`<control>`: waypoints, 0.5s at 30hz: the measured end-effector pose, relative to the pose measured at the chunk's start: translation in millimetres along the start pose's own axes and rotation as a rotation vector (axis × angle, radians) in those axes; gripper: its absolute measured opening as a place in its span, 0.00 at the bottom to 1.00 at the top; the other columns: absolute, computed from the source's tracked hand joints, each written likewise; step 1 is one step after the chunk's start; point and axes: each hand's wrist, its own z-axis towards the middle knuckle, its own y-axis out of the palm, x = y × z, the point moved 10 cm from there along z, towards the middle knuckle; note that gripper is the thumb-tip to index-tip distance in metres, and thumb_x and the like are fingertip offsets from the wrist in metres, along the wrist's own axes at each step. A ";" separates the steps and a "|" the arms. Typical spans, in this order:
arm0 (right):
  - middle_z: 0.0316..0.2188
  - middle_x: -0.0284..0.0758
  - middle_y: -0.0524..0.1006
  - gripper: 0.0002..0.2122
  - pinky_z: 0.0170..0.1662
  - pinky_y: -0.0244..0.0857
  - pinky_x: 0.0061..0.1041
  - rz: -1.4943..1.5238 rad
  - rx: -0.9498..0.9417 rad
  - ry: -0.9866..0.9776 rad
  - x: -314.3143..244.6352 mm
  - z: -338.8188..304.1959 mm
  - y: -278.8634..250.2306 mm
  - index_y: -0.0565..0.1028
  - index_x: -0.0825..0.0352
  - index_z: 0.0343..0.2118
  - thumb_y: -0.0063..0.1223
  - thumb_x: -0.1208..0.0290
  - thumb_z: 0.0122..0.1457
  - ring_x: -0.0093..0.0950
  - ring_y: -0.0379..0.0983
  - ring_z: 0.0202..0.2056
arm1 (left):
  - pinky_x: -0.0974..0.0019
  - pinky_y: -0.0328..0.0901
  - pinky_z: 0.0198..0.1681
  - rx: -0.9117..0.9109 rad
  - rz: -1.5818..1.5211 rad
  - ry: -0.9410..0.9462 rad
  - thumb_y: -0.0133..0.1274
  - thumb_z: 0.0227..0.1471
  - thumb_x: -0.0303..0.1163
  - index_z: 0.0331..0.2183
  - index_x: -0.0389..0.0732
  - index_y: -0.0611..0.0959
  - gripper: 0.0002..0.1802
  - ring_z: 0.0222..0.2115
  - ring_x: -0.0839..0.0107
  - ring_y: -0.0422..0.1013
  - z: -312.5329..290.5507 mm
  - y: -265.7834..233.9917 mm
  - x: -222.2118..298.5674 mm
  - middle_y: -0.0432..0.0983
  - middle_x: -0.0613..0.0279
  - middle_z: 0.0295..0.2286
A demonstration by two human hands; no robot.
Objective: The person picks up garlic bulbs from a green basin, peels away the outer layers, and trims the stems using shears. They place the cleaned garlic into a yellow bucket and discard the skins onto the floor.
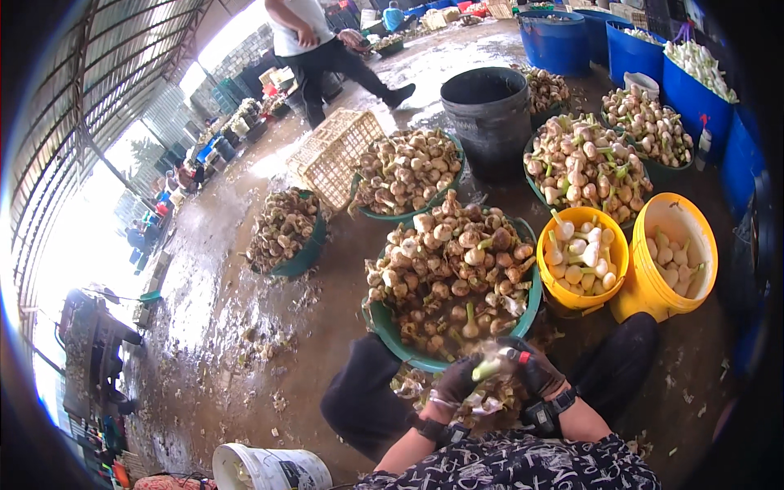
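Note:
Both my hands are in dark gloves, close together above the near rim of a green basin (425,359) heaped with garlic bulbs (457,253). My left hand (456,382) is closed around a garlic bulb (487,367) with a pale green stem. Against it, my right hand (539,374) is closed on a small red-handled tool (514,355); its working end is blurred and I cannot make out its kind. Loose peelings (482,404) lie below my hands, between my legs. Dark bands circle both wrists.
Right of the basin stand a yellow bucket (572,304) of trimmed garlic and a tilted yellow bucket (653,304) with a few bulbs. Beyond are more garlic basins (408,217), a black tub (486,122), a crate (327,155) and blue barrels (555,49). A person (314,49) walks past. A white bucket (269,469) lies tilted nearby.

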 end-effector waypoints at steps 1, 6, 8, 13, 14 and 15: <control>0.45 0.36 0.70 0.22 0.52 0.58 0.26 -0.012 0.051 -0.001 -7.6 -2.1 -0.2 0.65 0.72 0.49 0.53 0.69 0.52 0.26 0.65 0.48 | 0.69 0.66 0.38 0.041 0.059 0.063 0.44 0.56 0.29 0.42 0.33 0.75 0.13 0.33 0.73 0.71 -1.3 -2.2 18.5 0.76 0.57 0.35; 0.45 0.45 0.69 0.22 0.53 0.55 0.40 -1.495 -0.097 -0.613 -32.6 -11.3 46.1 0.71 0.61 0.45 0.58 0.69 0.43 0.44 0.63 0.48 | 0.63 0.67 0.29 0.050 0.285 0.271 0.51 0.49 0.32 0.36 0.39 0.78 0.12 0.29 0.58 0.74 6.5 -22.2 66.4 0.76 0.50 0.29; 0.38 0.40 0.73 0.19 0.47 0.61 0.34 -1.504 0.000 -0.652 -32.2 -13.4 47.6 0.73 0.64 0.41 0.59 0.68 0.44 0.36 0.68 0.43 | 0.68 0.66 0.29 0.192 0.296 0.369 0.51 0.51 0.35 0.36 0.37 0.79 0.12 0.27 0.69 0.73 0.7 -27.2 76.4 0.76 0.56 0.28; 0.27 0.28 0.74 0.09 0.34 0.65 0.19 -0.167 0.327 -0.088 29.0 16.5 -67.3 0.74 0.64 0.35 0.53 0.65 0.54 0.19 0.70 0.30 | 0.74 0.63 0.33 0.200 -0.673 -0.171 0.46 0.56 0.35 0.37 0.36 0.77 0.13 0.29 0.79 0.66 -16.8 -36.0 23.5 0.73 0.68 0.30; 0.27 0.28 0.74 0.08 0.34 0.65 0.18 0.189 0.378 0.057 53.7 16.0 -87.2 0.74 0.62 0.34 0.52 0.64 0.56 0.18 0.70 0.30 | 0.74 0.64 0.37 0.141 -0.533 -0.042 0.43 0.58 0.33 0.39 0.35 0.75 0.13 0.32 0.77 0.68 -18.2 -40.5 42.4 0.73 0.65 0.33; 0.26 0.27 0.75 0.09 0.30 0.66 0.16 0.275 0.389 0.084 64.3 18.5 -101.4 0.75 0.59 0.34 0.50 0.60 0.57 0.18 0.71 0.29 | 0.71 0.65 0.38 0.106 -0.462 -0.151 0.45 0.56 0.31 0.39 0.35 0.75 0.11 0.32 0.73 0.69 -30.2 -38.1 40.1 0.72 0.62 0.34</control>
